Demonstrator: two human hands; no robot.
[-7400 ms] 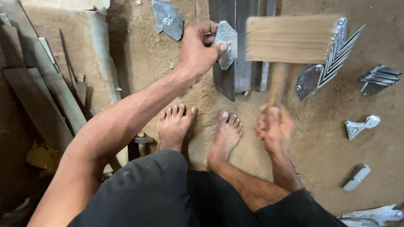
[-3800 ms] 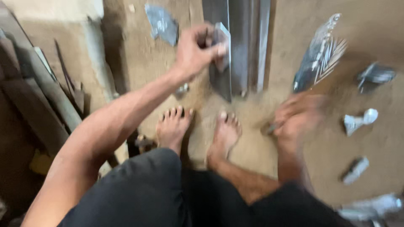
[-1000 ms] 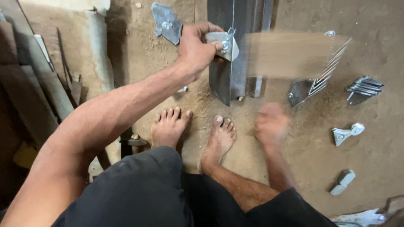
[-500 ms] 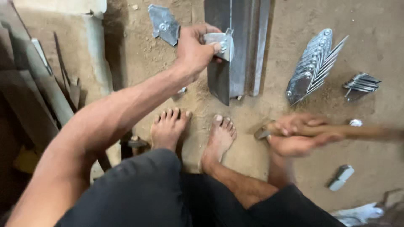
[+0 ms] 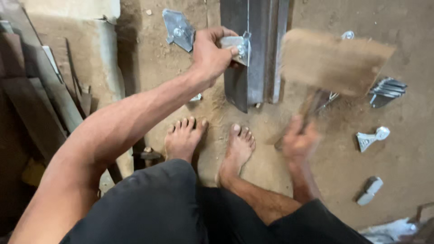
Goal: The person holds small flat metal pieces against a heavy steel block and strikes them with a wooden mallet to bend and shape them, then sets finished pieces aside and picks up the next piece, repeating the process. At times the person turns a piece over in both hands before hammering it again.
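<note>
My left hand (image 5: 211, 55) grips a small shiny metal piece (image 5: 236, 45) and holds it against the edge of a long steel angle bar (image 5: 258, 49) lying on the sandy floor. My right hand (image 5: 298, 140) is shut on the handle of a wooden mallet (image 5: 335, 59); its big blocky head is raised and blurred, to the right of the bar. My two bare feet (image 5: 211, 143) stand on the sand just below the bar's end.
Shiny metal pieces lie around: one flat piece (image 5: 179, 30) above my left hand, a stacked bunch (image 5: 386, 90) at right, two single ones (image 5: 371, 138) (image 5: 370, 190) lower right. Wooden planks and a concrete block (image 5: 68, 77) fill the left side.
The mallet has swung up from low on the right to above the floor beside the bar. My left hand has kept the metal piece on the bar.
</note>
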